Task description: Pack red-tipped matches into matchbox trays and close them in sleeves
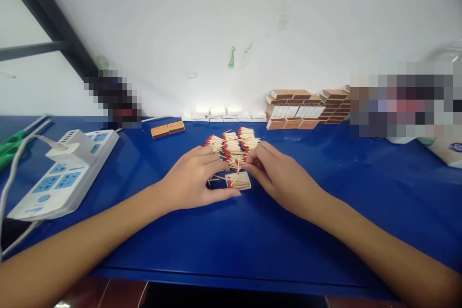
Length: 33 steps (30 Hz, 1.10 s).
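In the head view a small white matchbox tray (247,184) lies on the blue table, partly filled with red-tipped matches. My left hand (197,178) grips it from the left, thumb along the near side and index finger at the far side. Just above the tray's far right corner, the thumb and index finger of my right hand (269,168) are pinched on a match (238,167). Beyond both hands lies a heap of loose matches (233,147) in several bunches. A few stray matches (215,179) lie beside the tray, under my left fingers.
Brown matchboxes (299,110) are stacked at the wall, right of a row of white trays (216,114). Two more matchboxes (168,129) lie at the left. A power strip (65,173) with a plugged-in charger and green-handled scissors (14,142) occupy the left side.
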Tool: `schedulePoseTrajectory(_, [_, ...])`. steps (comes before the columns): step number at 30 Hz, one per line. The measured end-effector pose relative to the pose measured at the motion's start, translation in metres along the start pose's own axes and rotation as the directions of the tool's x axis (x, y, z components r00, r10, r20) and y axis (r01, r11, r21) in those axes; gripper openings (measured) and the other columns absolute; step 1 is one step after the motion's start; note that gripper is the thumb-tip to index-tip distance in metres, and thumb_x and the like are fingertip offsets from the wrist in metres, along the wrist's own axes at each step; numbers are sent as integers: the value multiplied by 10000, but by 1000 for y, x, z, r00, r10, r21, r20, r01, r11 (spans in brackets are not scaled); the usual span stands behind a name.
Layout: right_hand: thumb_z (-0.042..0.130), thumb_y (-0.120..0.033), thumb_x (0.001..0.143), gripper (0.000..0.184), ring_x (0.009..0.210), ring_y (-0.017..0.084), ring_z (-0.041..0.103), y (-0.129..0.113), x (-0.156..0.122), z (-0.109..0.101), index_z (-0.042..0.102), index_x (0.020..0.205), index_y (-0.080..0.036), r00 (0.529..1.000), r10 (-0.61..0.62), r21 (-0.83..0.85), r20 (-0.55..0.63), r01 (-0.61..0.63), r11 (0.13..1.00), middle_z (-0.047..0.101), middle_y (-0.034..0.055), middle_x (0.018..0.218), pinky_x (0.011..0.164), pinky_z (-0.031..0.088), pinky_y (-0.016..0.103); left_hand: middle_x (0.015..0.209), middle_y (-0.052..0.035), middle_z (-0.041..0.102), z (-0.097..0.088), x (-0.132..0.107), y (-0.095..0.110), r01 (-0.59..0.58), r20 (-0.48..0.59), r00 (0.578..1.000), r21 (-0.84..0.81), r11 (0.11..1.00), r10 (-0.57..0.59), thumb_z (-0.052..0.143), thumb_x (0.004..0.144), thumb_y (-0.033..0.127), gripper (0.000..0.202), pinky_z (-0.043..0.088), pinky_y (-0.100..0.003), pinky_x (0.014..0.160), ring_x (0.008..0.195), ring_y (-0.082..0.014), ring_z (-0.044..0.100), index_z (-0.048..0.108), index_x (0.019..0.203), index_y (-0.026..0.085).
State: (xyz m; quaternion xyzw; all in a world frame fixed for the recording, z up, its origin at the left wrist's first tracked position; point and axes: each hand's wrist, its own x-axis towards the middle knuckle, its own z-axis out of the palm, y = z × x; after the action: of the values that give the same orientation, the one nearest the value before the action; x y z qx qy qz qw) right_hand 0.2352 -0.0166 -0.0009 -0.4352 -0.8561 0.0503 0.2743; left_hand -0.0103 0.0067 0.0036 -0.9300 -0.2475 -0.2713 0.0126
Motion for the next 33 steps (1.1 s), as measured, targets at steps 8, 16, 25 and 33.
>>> schedulePoseTrajectory(8, [436,-337,1119,232,771,186,644,-5,-2,7,564,1005,-181,996,-92,-177,-1,90,980,655,79,1010,622,461,300,587,34,542,-1,5,12,158,-153,973,-113,981,-174,768,921,454,290,384,-316,665,625,-145,468,742,835,179])
schedulePoseTrajectory(16, [384,-379,1137,306,736,170,625,-6,-2,8,570,999,-178,992,-124,-237,-4,120,964,653,73,981,556,398,286,587,43,537,-2,7,12,358,32,930,-317,878,-367,738,917,298,155,426,-281,681,670,-136,519,749,790,210])
schedulePoseTrajectory(25, [384,-365,1137,307,782,184,611,2,-2,7,570,976,-182,990,-143,-294,-16,132,947,634,60,943,555,376,297,605,41,514,-1,6,7,261,-6,963,-240,935,-271,700,896,189,124,410,-285,684,679,-140,487,720,775,208])
schedulePoseTrajectory(33, [405,-353,1127,288,822,207,608,12,3,-15,585,964,-198,993,-60,-424,-99,13,905,637,82,952,588,396,324,637,19,561,-1,3,3,125,-46,990,-117,985,-131,634,957,228,153,395,-328,707,668,-153,464,732,845,191])
